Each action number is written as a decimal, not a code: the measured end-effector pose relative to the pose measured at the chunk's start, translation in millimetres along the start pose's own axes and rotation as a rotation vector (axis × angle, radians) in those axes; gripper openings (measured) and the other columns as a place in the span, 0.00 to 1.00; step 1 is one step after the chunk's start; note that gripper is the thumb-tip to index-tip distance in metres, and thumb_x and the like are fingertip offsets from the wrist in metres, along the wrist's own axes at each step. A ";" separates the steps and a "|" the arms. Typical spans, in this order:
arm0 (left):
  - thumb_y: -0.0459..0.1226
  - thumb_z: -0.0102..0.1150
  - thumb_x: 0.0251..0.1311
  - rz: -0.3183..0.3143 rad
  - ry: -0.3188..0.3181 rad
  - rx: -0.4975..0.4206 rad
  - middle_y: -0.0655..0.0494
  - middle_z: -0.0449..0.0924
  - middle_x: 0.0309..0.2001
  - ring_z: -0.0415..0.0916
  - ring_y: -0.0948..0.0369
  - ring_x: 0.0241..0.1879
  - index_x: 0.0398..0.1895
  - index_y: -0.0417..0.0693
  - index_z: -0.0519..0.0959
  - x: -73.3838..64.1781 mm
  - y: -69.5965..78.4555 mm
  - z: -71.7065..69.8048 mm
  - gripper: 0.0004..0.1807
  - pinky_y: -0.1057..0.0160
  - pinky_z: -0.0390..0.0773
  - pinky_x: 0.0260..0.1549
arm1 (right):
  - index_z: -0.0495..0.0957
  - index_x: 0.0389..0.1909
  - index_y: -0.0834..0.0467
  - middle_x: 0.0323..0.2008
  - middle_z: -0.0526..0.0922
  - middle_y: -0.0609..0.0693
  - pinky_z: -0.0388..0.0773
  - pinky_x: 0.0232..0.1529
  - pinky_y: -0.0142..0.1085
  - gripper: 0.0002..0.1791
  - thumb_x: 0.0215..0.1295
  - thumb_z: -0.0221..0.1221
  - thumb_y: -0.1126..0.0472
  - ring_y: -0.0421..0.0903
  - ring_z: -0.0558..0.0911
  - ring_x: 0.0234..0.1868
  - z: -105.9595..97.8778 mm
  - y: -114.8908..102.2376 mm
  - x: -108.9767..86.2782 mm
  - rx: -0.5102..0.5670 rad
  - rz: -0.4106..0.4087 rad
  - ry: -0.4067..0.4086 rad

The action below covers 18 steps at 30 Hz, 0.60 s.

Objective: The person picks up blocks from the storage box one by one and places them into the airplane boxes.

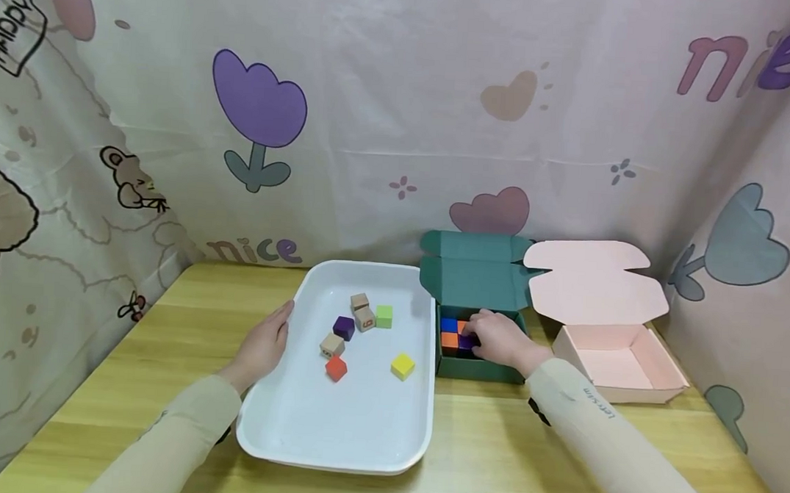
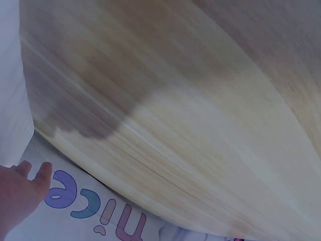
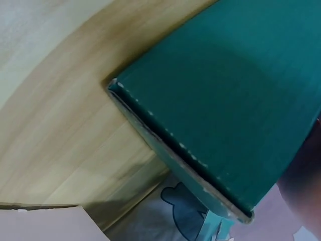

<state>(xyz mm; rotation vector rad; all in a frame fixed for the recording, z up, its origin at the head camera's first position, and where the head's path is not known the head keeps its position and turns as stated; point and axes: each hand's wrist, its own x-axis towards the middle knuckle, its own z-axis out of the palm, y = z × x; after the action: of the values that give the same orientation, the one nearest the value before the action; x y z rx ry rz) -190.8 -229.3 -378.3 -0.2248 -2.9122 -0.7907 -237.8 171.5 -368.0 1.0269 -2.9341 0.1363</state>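
Note:
My left hand point(image 1: 263, 346) rests at the left rim of a white tray point(image 1: 341, 428), its fingers fairly straight along the edge. In the tray lie several small cubes: a purple cube point(image 1: 343, 328), a light green cube point(image 1: 384, 316), a red cube point(image 1: 336, 368), a yellow cube point(image 1: 402, 366) and plain wooden cubes point(image 1: 332, 345). My right hand point(image 1: 497, 339) reaches down into an open green box point(image 1: 478, 369). Its fingertips are at an orange cube point(image 1: 449, 340) and a dark purple cube, beside a blue cube point(image 1: 449, 324); I cannot tell whether they pinch one.
Right of the green box stands an open pink box point(image 1: 618, 359), its lid point(image 1: 595, 281) folded back. The green lid point(image 1: 476, 279) is also up, leaning toward the patterned cloth point(image 1: 374, 128) behind. Everything stands on a wooden table point(image 1: 492, 457).

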 end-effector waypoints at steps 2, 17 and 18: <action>0.31 0.32 0.71 -0.006 0.002 -0.003 0.33 0.54 0.69 0.54 0.40 0.67 0.68 0.29 0.53 -0.2 -1.1 0.1 0.25 0.43 0.60 0.67 | 0.84 0.38 0.59 0.37 0.83 0.51 0.82 0.46 0.42 0.11 0.51 0.66 0.66 0.49 0.78 0.42 1.1 0.1 0.5 0.003 -0.004 0.001; 0.30 0.34 0.70 0.003 0.007 0.002 0.33 0.54 0.68 0.55 0.39 0.67 0.68 0.28 0.54 2.6 0.5 -1.2 0.25 0.43 0.60 0.66 | 0.83 0.38 0.60 0.35 0.83 0.52 0.82 0.43 0.42 0.11 0.52 0.66 0.66 0.49 0.79 0.39 -2.9 -2.5 0.0 -0.005 0.016 -0.004; 0.30 0.33 0.70 -0.001 0.005 0.001 0.33 0.54 0.69 0.55 0.39 0.67 0.68 0.28 0.54 2.4 0.2 -0.9 0.25 0.43 0.60 0.66 | 0.83 0.38 0.60 0.35 0.83 0.52 0.83 0.43 0.42 0.11 0.52 0.66 0.66 0.49 0.79 0.39 -2.9 -2.6 -0.2 -0.004 0.017 -0.007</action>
<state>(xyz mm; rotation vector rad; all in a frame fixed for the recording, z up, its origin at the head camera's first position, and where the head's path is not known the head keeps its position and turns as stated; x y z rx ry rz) -193.0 -229.3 -377.1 -0.2207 -2.9084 -0.7890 -236.1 169.8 -364.9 1.0042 -2.9482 0.1276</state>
